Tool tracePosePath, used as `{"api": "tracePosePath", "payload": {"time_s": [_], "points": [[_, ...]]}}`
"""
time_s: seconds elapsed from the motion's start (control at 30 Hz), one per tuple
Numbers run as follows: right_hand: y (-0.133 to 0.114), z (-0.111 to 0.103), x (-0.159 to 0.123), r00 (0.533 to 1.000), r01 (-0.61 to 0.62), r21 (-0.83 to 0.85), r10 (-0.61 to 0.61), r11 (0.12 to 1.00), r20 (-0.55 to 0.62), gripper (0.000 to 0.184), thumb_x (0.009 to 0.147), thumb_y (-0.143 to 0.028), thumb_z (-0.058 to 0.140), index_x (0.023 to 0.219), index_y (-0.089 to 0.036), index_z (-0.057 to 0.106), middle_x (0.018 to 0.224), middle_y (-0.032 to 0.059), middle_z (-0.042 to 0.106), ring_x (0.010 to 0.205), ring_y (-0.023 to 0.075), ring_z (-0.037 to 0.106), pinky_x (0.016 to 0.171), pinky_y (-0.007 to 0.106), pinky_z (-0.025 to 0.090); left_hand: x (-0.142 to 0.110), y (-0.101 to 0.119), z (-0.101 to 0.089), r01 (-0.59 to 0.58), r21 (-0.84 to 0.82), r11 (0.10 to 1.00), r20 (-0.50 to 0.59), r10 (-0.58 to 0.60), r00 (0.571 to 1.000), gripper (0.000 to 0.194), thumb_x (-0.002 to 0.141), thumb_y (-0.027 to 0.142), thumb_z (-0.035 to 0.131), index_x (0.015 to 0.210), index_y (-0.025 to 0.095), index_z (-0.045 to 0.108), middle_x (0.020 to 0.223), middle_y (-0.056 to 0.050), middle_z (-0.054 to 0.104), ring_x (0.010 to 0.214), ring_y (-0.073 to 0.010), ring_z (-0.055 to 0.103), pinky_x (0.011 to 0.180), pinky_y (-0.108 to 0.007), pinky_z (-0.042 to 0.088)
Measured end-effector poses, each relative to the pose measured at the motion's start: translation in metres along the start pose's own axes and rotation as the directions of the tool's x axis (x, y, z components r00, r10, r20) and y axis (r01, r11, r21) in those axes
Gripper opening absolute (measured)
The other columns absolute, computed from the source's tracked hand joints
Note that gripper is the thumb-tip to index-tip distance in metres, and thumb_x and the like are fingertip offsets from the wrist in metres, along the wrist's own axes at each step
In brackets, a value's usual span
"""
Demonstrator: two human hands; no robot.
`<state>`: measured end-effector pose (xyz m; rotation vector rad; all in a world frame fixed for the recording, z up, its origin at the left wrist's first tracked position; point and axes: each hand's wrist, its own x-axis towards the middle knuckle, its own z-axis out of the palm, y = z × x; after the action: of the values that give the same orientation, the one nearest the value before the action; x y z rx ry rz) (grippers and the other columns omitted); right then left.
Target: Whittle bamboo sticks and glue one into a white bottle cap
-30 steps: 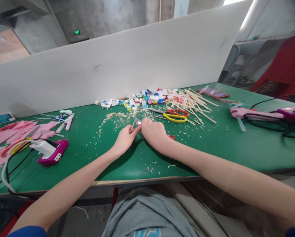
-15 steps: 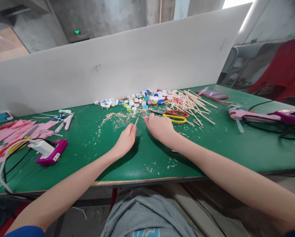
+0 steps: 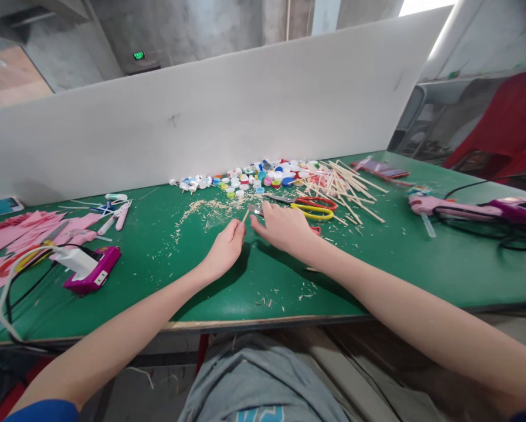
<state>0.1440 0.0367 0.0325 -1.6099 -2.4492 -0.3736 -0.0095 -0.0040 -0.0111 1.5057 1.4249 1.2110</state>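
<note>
Your left hand [image 3: 224, 251] pinches a wooden stick [image 3: 245, 216] above the middle of the worktop [image 3: 166, 308]; your right hand [image 3: 287, 230] grips a metal blade [image 3: 255, 209] at its tip, contact unclear; bottle caps [image 3: 261, 176] near back edge; wall sign [image 3: 138, 55] reads EXIT; trouser lettering [image 3: 260, 414] cut off.

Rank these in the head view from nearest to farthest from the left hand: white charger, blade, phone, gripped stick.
From the left hand:
1. Gripped stick: between its fingers.
2. Blade: just right of the stick's tip, in the right hand.
3. White charger: off to the left.
4. Phone: far left, by the panel.
</note>
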Motion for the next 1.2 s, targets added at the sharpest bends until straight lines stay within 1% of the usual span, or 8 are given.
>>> {"api": "tracePosePath", "payload": {"time_s": [0.1,0.17,0.37,0.5,0.67,0.93,1.1,1.2], "points": [[-0.001,-0.002,-0.002,0.999,0.039,0.026,-0.038,0.999,-0.035,0.037,0.103,-0.044,0.044,0.115,-0.01,0.052,0.093,0.0053,0.052,0.078,0.0117,0.053,0.075,0.028,0.049,0.0,-0.001,0.0,-0.049,0.029,0.998,0.036,0.048,0.998,0.031,0.096,0.044,0.039,0.077,0.02,0.042,0.058,0.005,0.037,0.05,-0.008,0.033,0.049,-0.02,0.025],[-0.002,-0.003,-0.002,0.997,0.054,0.039,-0.052,0.998,-0.049,0.034,0.103,-0.041,0.046,0.115,-0.01,0.053,0.095,0.0054,0.052,0.08,0.0117,0.053,0.075,0.027,0.05,0.0,0.0,-0.001,-0.065,0.043,0.997,0.043,0.063,0.997,0.031,0.096,0.044,0.037,0.077,0.02,0.041,0.059,0.005,0.037,0.05,-0.0081,0.033,0.049,-0.02,0.025],[-0.001,0.002,0.0,0.998,0.041,0.056,-0.039,0.998,-0.046,0.031,0.102,-0.038,0.048,0.111,-0.009,0.054,0.094,0.0053,0.052,0.08,0.0116,0.053,0.075,0.027,0.05,-0.001,0.004,-0.001,-0.075,0.059,0.995,0.053,0.072,0.996,0.029,0.096,0.042,0.036,0.077,0.02,0.04,0.058,0.005,0.036,0.05,-0.0082,0.033,0.048,-0.021,0.025],[-0.002,0.003,-0.001,0.997,0.043,0.064,-0.039,0.997,-0.06,0.03,0.101,-0.038,0.049,0.111,-0.01,0.053,0.096,0.0057,0.052,0.081,0.0118,0.052,0.074,0.026,0.049,-0.001,0.003,-0.001,-0.071,0.047,0.996,0.055,0.068,0.996,0.028,0.096,0.041,0.036,0.078,0.02,0.04,0.058,0.005,0.036,0.05,-0.0076,0.033,0.048,-0.02,0.025],[-0.002,0.004,-0.001,0.995,0.045,0.076,-0.038,0.996,-0.087,0.032,0.101,-0.04,0.047,0.112,-0.01,0.052,0.097,0.0058,0.05,0.078,0.011,0.05,0.071,0.024,0.047,0.0,0.003,-0.001,-0.02,0.002,1.0,0.046,0.02,0.999,0.026,0.097,0.038,0.036,0.079,0.02,0.04,0.058,0.006,0.035,0.047,-0.0059,0.032,0.044,-0.019,0.025],[0.005,-0.004,0.002,0.995,0.053,0.1,-0.044,0.994,-0.09,0.032,0.106,-0.039,0.036,0.111,-0.01,0.05,0.092,0.0043,0.05,0.065,0.0082,0.044,0.061,0.02,0.042,0.0,0.016,0.0,0.12,-0.115,0.986,0.051,-0.115,0.992,0.021,0.098,0.03,0.032,0.08,0.021,0.035,0.06,0.007,0.031,0.04,-0.0045,0.03,0.035,-0.017,0.019],[0.001,-0.004,0.001,0.989,0.147,0.115,-0.143,0.982,-0.049,0.032,0.106,-0.038,0.039,0.113,-0.01,0.051,0.092,0.0045,0.051,0.07,0.0087,0.048,0.066,0.022,0.046,-0.001,0.019,-0.001,0.128,-0.145,0.981,0.049,-0.122,0.991,0.02,0.097,0.03,0.035,0.079,0.021,0.035,0.059,0.007,0.03,0.04,-0.0048,0.03,0.034,-0.017,0.019],[-0.002,-0.002,-0.001,0.977,0.212,0.124,-0.212,0.969,-0.012,0.032,0.105,-0.038,0.041,0.114,-0.009,0.052,0.094,0.0054,0.052,0.076,0.0103,0.052,0.07,0.024,0.049,-0.003,0.02,-0.001,0.117,-0.163,0.98,0.062,-0.109,0.992,0.023,0.096,0.036,0.037,0.079,0.021,0.034,0.058,0.008,0.028,0.04,-0.0046,0.027,0.035,-0.017,0.017]]}}
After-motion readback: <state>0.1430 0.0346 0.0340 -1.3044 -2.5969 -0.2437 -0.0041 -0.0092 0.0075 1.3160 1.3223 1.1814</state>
